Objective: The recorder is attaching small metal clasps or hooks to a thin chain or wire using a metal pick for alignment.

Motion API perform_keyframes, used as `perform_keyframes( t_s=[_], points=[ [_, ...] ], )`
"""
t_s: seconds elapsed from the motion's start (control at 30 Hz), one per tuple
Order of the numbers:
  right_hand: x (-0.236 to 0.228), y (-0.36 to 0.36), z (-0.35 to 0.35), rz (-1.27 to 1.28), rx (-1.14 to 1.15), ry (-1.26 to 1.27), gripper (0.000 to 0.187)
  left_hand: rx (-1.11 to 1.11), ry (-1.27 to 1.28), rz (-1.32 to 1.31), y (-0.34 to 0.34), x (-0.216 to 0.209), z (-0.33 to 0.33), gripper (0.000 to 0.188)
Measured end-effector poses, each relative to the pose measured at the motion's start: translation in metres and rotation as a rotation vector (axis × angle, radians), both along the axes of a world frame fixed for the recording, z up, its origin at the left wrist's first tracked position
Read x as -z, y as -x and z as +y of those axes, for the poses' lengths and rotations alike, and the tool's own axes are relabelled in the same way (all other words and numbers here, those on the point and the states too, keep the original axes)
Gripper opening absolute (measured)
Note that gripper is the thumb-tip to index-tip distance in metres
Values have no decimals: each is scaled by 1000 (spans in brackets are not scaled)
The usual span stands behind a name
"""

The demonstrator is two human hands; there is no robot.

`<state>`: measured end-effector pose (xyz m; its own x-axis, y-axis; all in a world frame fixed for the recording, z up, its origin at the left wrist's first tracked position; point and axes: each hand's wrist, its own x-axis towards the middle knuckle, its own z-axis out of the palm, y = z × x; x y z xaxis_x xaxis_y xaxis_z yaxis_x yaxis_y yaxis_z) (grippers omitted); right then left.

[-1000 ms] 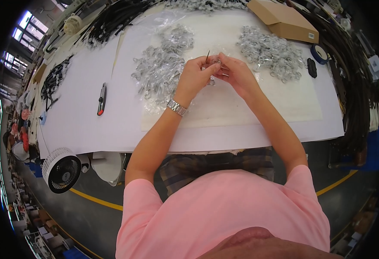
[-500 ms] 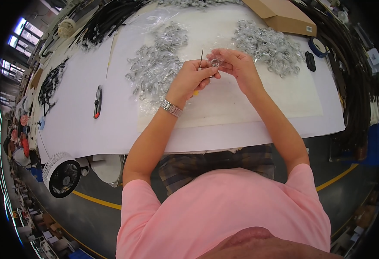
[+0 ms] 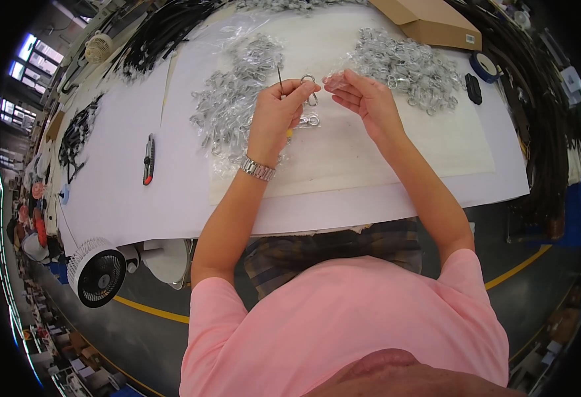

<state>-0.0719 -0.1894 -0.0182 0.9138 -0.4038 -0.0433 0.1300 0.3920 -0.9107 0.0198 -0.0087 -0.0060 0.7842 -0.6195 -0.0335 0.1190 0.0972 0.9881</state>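
Observation:
My left hand [image 3: 272,119] is closed, pinching a silver metal hook [image 3: 313,99] with a ring-shaped end between thumb and forefinger. The same hand also grips a thin pointed tool [image 3: 280,78]; its shaft sticks up, and a bit of yellow [image 3: 289,133] shows below the hand. Just to the right, my right hand [image 3: 372,106] is closed on a scrap of clear plastic [image 3: 336,81], apart from the hook. Beside my left hand lies a heap of silver hooks in clear bags [image 3: 227,99]. One bagged hook [image 3: 313,121] lies just right of that wrist.
A second heap of bagged hooks [image 3: 409,69] lies at the far right, near a cardboard box [image 3: 439,30], a tape roll [image 3: 484,66] and a black object [image 3: 473,89]. A utility knife [image 3: 149,160] rests on the left. A fan [image 3: 98,272] stands beside the near left table edge.
My hands have moved apart, the left one going left with the tool and hook. The hook now shows more fully, and clear plastic stays in my right fingers.

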Motion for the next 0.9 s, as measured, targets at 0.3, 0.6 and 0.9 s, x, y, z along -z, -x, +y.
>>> perform_keyframes(
  t_s=[0.3, 0.6, 0.9],
  points=[
    [3, -2, 4, -25, 16, 34, 34, -71, 18, -113, 11, -5, -3, 22],
    [8, -1, 11, -57, -1, -33, 36, -114, -123, -294, 16, -1, -10, 19],
    [11, 0, 26, -87, -69, -119, 28, -157, -126, -270, 17, 5, -13, 23]
  ],
)
